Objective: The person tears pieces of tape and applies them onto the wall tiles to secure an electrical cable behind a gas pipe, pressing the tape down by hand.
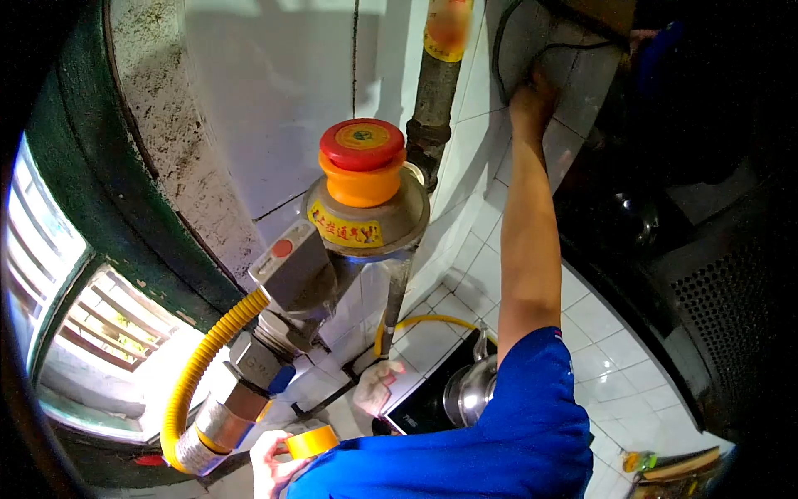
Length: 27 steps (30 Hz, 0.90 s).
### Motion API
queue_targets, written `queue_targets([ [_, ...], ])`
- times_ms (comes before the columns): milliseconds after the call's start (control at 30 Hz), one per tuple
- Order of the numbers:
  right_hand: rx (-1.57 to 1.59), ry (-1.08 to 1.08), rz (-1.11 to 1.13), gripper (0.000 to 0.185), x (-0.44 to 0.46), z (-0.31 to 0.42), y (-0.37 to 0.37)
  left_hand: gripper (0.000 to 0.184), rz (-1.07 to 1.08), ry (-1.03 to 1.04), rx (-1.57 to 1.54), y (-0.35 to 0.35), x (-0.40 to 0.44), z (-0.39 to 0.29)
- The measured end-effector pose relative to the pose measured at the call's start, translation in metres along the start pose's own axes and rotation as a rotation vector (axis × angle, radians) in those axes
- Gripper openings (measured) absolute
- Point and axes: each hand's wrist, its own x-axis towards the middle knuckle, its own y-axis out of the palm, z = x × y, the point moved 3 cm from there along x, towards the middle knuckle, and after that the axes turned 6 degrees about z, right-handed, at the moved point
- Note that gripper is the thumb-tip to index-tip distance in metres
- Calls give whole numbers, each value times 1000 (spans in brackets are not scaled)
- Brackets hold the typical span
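Note:
My right arm in a blue sleeve reaches up along a white tiled wall. At its end my right hand [534, 104] is closed, with a black cable [573, 46] running out from its fingers; the fingertips are partly in shadow. Low in the view my left hand [273, 466] grips an orange-yellow roll of tape [312, 442]. Beside the left hand is a metal pipe fitting [226, 413] with a yellow corrugated hose [193, 378]. Above that stand a grey valve body [293, 270] with a red dot and a dome-shaped gas regulator [366, 220] with a red-and-orange cap.
A vertical pipe [434, 96] rises behind the regulator. A steel pot [468, 395] sits on a black stove [420, 407] below, near a thin yellow hose [424, 318]. A dark range hood [665, 274] fills the right side. A barred window [108, 320] is at left.

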Motion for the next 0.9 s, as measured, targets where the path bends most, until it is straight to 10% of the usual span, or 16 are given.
queue_targets([
  [900, 193, -88, -69, 55, 10, 1, 28, 54, -29, 38, -69, -10, -34, -18],
])
